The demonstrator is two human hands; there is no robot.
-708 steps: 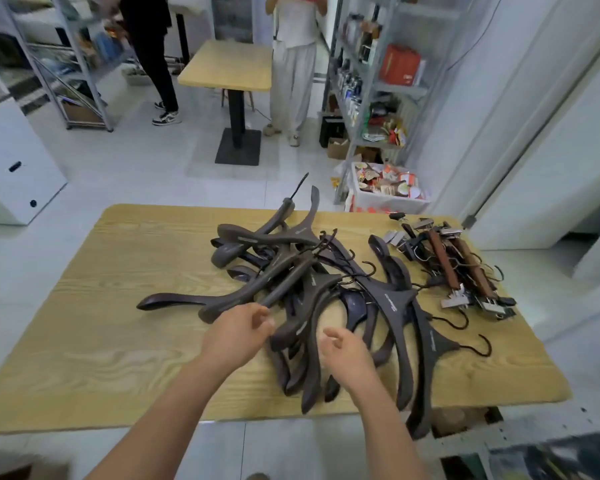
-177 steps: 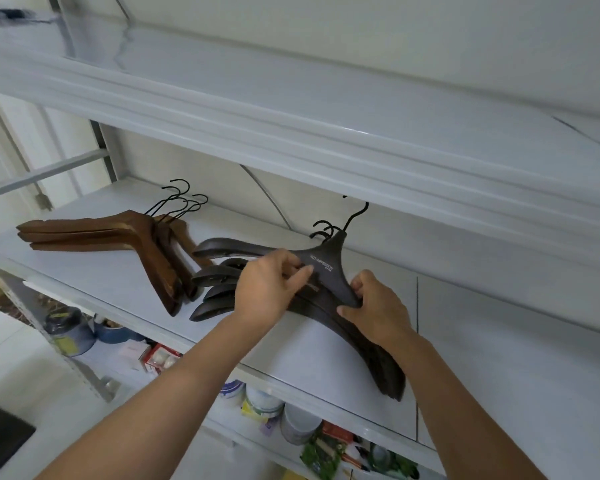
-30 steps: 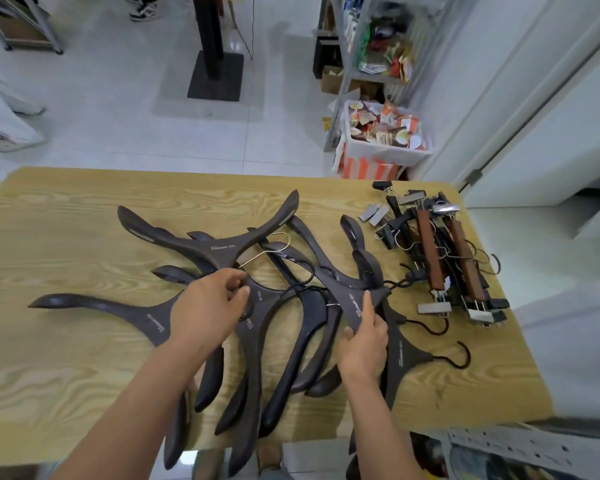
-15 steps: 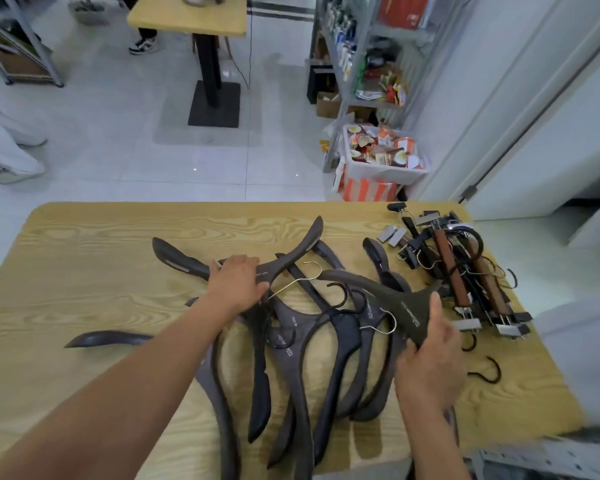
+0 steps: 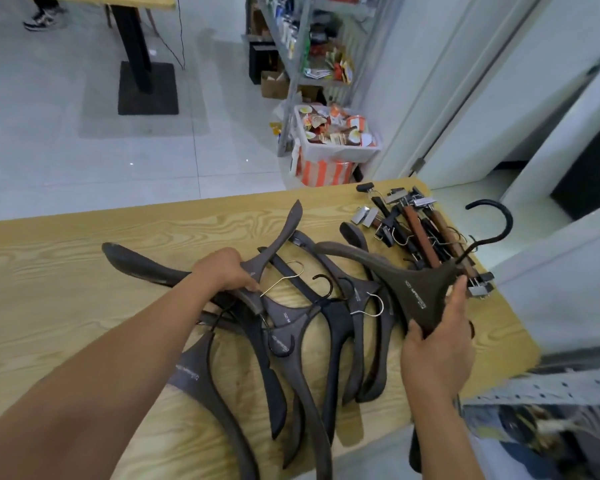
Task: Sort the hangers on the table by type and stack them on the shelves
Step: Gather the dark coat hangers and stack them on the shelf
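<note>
Fingers of the left hand [image 5: 222,271] curl over a dark hanger [image 5: 274,247] in the pile of dark hangers [image 5: 326,323] on the wooden table [image 5: 66,271]. Further right, the right hand [image 5: 433,344] grips a lifted dark hanger [image 5: 416,285]; clip hangers [image 5: 420,233] lie beyond, near a metal shelf [image 5: 302,46].

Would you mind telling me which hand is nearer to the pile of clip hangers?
The right hand, holding a dark hanger, sits just below the clip hangers. The left hand is across the table.
</note>
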